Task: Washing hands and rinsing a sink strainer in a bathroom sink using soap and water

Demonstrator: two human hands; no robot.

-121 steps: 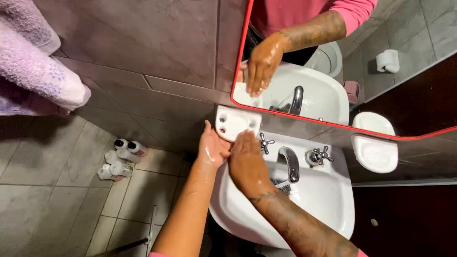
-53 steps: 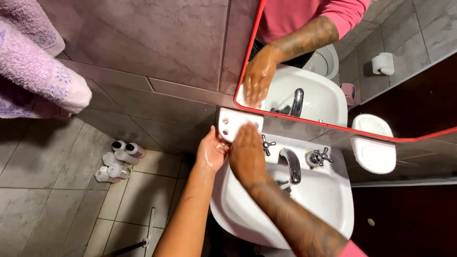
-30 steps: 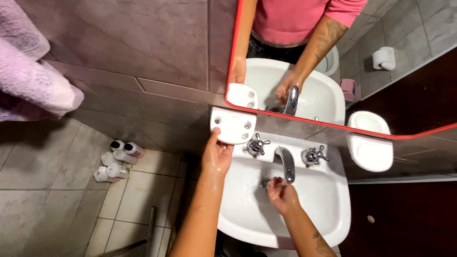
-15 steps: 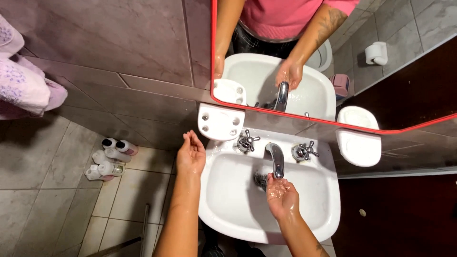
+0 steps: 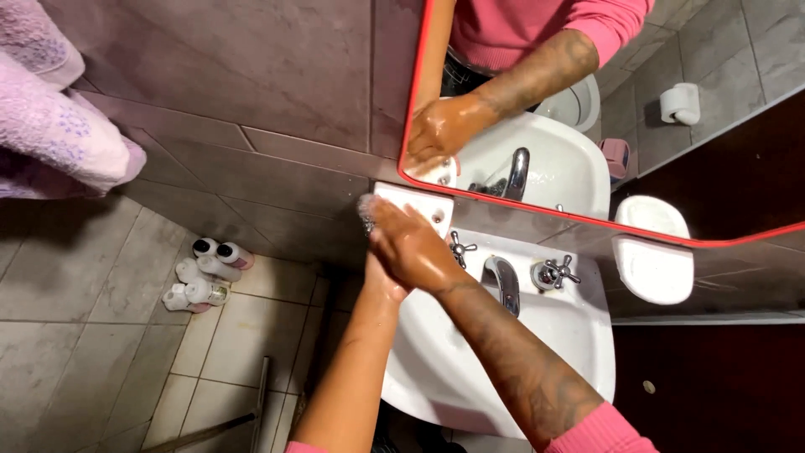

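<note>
My right hand is wet and glossy and lies flat, palm down, across the left part of a white wall-mounted holder with small holes. Its fingertips at the holder's left edge carry a bit of foam. My left hand is pressed underneath the right one and is mostly hidden; only its heel and wrist show. Both hands are at the back left corner of the white sink, left of the chrome faucet. The red-framed mirror shows the hands stacked together.
Cross-shaped tap handles flank the faucet. A white soap dish hangs on the wall at the right. Several small bottles stand on the tiled floor at the left, a pale purple towel hangs above them, and a stick lies on the floor.
My right hand left the faucet stream and moved up left onto the holder, over my left hand. My left hand rose from beside the basin to the holder. The camera swung slightly.
</note>
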